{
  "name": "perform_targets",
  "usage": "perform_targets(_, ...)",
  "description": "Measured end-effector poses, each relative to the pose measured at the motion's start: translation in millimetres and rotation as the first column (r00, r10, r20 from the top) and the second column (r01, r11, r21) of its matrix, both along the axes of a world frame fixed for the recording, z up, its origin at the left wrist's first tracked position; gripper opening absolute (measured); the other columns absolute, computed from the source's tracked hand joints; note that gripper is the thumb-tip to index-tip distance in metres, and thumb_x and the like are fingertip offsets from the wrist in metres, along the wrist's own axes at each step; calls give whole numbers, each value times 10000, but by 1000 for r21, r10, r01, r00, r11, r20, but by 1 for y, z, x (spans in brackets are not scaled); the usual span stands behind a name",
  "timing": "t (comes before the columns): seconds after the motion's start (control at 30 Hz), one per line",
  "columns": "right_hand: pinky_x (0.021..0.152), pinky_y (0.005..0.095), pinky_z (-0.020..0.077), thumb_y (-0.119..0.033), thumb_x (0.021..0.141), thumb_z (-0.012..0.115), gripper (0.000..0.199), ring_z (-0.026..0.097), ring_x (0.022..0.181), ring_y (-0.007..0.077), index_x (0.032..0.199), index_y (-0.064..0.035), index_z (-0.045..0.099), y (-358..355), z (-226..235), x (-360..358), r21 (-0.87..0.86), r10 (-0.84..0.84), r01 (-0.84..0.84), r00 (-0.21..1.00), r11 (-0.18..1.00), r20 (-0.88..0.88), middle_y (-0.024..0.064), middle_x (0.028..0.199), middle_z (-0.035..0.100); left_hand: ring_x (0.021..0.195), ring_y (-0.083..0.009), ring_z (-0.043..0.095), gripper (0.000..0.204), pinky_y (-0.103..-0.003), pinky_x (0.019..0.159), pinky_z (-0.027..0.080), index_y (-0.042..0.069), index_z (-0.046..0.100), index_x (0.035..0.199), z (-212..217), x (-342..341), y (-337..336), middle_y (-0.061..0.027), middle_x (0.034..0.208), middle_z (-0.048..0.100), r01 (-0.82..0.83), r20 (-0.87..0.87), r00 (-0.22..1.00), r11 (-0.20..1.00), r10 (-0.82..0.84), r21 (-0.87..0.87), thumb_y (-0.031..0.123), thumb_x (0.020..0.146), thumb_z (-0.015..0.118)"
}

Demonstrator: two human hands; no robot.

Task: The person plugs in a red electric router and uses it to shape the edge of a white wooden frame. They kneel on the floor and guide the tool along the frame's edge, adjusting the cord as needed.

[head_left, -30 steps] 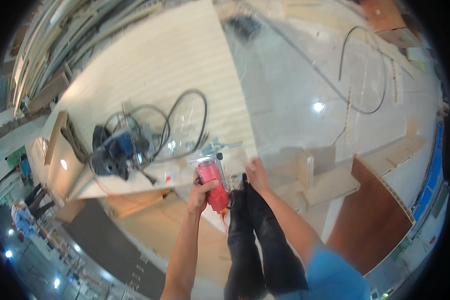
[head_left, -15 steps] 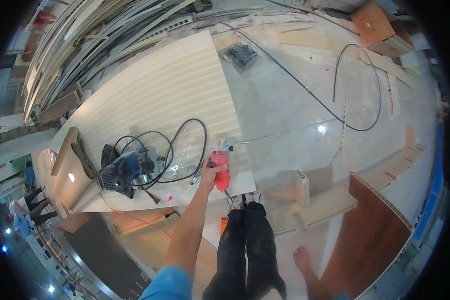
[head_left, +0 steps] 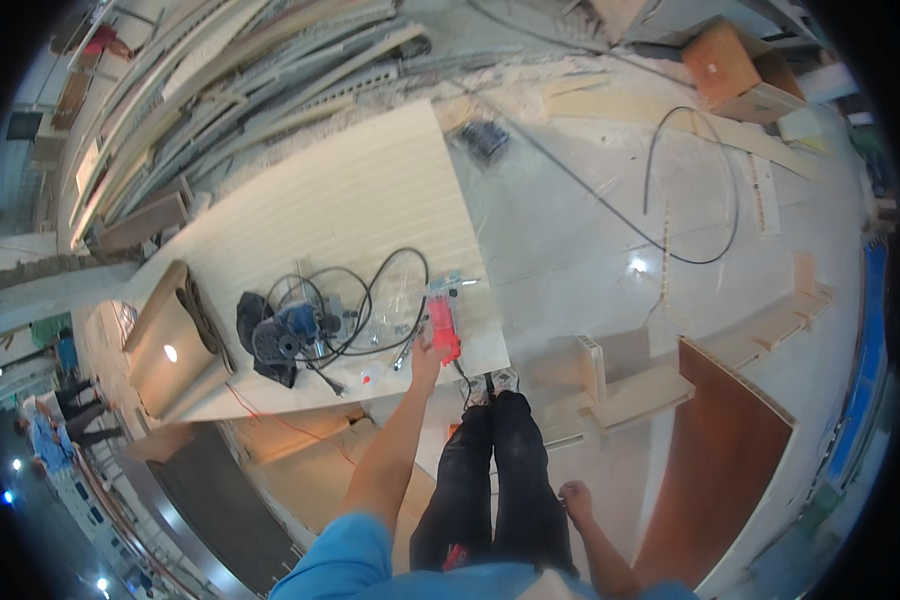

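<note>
At the centre of the head view, the left hand (head_left: 425, 352) reaches out from a bare forearm and a blue sleeve at the lower edge, and it is closed around the lower end of a red power tool (head_left: 443, 322). The tool lies on the near right corner of a large pale ribbed panel (head_left: 350, 190), which serves as a work surface and runs from the middle of the frame toward the upper left. The tool's body points up the frame, with a lighter metal part at its far end, close to the panel's right edge.

Just left of the tool, black cables (head_left: 375, 300) loop over the panel, and a blue and black power tool (head_left: 285, 335) sits among them, left of centre. Further left, a tan curved board (head_left: 170, 350) rests at the panel's edge.

The right hand (head_left: 575, 497) hangs low in the lower right of the frame, beside the person's dark trouser legs (head_left: 495, 470), well apart from the panel. It holds nothing; its fingers look loosely curled, though it is too small to tell how far.

To the right of the legs, pale wooden blocks (head_left: 610, 385) and a dark brown board (head_left: 715, 460) lie on the grey floor. A long black cable (head_left: 690, 190) curves across the floor in the upper right, near a brown box (head_left: 725, 65). Long strips and boards (head_left: 220, 90) are piled across the upper left. Other people stand at the far left edge, small and blurred.
</note>
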State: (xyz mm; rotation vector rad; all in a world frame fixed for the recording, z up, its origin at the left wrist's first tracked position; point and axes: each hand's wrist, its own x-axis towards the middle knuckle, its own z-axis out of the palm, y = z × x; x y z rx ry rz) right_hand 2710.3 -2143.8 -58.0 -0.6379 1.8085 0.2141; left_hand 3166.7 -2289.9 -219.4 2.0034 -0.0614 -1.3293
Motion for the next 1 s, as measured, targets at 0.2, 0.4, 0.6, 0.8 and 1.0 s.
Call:
perform_targets(0.2, 601, 343, 563, -154, 929, 664, 200, 687, 653, 180, 1048, 7, 677, -40, 38, -8, -135, -151, 154, 988, 979, 36, 126, 856, 711, 944, -171, 678, 518, -309, 797, 533, 11, 590, 1300, 111, -12, 16, -88, 1074, 692, 240, -213, 950, 970, -227, 35, 210, 873, 804)
perform_targets(0.4, 922, 447, 531, -266, 923, 661, 348, 698, 1061, 382, 1112, 20, 722, -92, 39, -22, -361, -63, 41, 997, 932, -51, 244, 1076, 735, 778, -169, 681, 452, -290, 673, 538, 3, 632, 1237, 188, -23, 21, -81, 972, 700, 296, -235, 935, 949, -264, 111, 200, 867, 800)
perform_targets(0.6, 891, 440, 543, -255, 925, 642, 348, 710, 1003, 344, 1070, 51, 719, -203, 13, -72, -283, -69, 64, 998, 957, -11, 240, 1035, 735, 781, -167, 704, 388, -277, 642, 545, 7, 634, 1209, 223, -45, -55, -68, 948, 715, 352, -198, 925, 927, -324, 130, 198, 902, 774)
perform_targets(0.8, 612, 374, 568, -178, 962, 578, 187, 681, 716, 236, 987, -5, 643, -382, 39, -145, -247, -184, 257, 941, 934, 284, 129, 810, 665, 905, -172, 708, 373, -284, 707, 556, -12, 610, 1245, 291, -104, -209, -83, 1016, 710, 194, -203, 957, 978, -207, -82, 185, 950, 723)
perform_targets(1.0, 576, 329, 564, -185, 982, 590, 203, 664, 685, 197, 1072, -5, 611, -569, 77, -158, -342, -321, 443, 877, 829, 356, 91, 813, 648, 1012, -163, 659, 400, -307, 887, 537, 11, 604, 1301, 362, -158, -309, -72, 1052, 677, 186, -176, 952, 932, -249, -311, 204, 967, 712)
